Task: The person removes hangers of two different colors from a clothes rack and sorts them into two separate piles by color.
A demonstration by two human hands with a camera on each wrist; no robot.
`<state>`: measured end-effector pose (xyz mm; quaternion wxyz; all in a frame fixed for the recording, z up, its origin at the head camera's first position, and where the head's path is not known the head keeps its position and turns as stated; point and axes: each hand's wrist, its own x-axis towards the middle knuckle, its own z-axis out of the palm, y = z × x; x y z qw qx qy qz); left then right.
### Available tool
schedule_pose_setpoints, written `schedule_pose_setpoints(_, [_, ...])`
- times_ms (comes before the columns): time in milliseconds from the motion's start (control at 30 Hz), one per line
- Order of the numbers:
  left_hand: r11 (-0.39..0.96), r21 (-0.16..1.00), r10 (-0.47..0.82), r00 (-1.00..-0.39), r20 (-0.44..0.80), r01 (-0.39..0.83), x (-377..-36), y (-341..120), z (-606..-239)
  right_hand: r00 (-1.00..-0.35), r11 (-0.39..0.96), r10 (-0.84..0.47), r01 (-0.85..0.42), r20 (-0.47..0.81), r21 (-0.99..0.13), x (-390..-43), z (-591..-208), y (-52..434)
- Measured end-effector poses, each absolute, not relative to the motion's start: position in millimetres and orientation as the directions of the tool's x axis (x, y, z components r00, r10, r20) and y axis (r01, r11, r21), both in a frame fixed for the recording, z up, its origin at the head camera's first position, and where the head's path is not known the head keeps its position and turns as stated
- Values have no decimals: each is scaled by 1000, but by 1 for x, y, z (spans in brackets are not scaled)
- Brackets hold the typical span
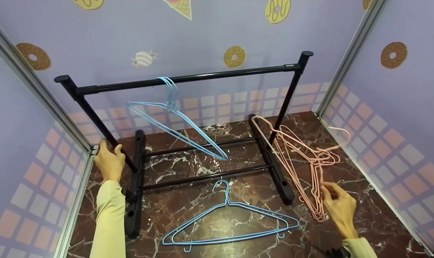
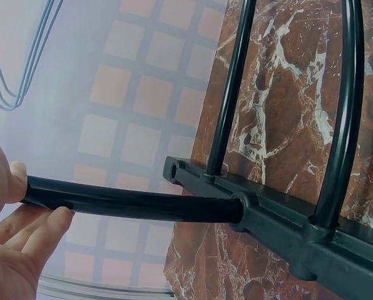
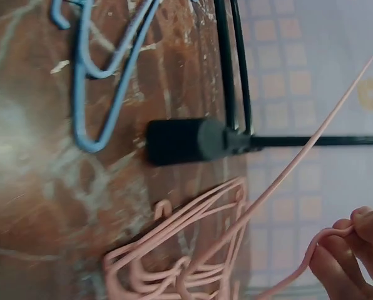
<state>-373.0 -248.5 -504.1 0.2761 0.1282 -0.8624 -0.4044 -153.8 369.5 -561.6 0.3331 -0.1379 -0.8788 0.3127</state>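
So we've got a black garment rack (image 1: 210, 75) standing on a brown marbled surface (image 1: 374, 218), with somebody's two bare hands at its sides. The left hand (image 1: 109, 163) is wrapped round the rack's left upright (image 1: 97, 118), down in its lower half, with the thumb on one side and the fingers curled on the other; the left wrist cam shows that hold pretty clearly. The right hand (image 1: 340, 208) is over on the other side, thumb and fingers pinching the wire of a pink hanger (image 3: 278, 179). That hanger is just outside the rack's right foot (image 1: 281, 182), and in the right wrist view it's raised above a messy pile of more pink hangers (image 3: 121, 259). From the head cam the pink wires overlap so much that I can't tell how many there are. A few light blue hangers (image 1: 171, 106) hang by their hooks from the top bar, left of its middle, bunched close together. What looks like two more blue hangers (image 1: 227, 200) lie flat in front of the rack, one on top of the other, hooks pointing towards it. Both arms have pale sleeves (image 1: 109, 218), and the lilac walls (image 1: 195, 39) have doughnuts (image 1: 234, 50) and coloured squares printed on them.
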Motion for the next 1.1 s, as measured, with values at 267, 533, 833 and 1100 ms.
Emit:
schedule_pose_setpoints(267, [638,770,-448,-810,379,7,-373,-250,-503,-766,641,562,165,312,-749,-146,-579,390])
schedule_pose_setpoints(533, [644,765,-439,-812,384,14,-373,-248,-503,-764,536,632,315,125,-783,-153,-592,403])
schedule_pose_setpoints(833, [639,769,-439,-808,393,27,-373,-249,-502,-824,656,557,357,107,-665,-178,-603,412])
schedule_pose_setpoints(1100, [650,759,-434,-809,395,22,-371,-247,-503,-845,649,535,392,25,-651,-194,-610,419])
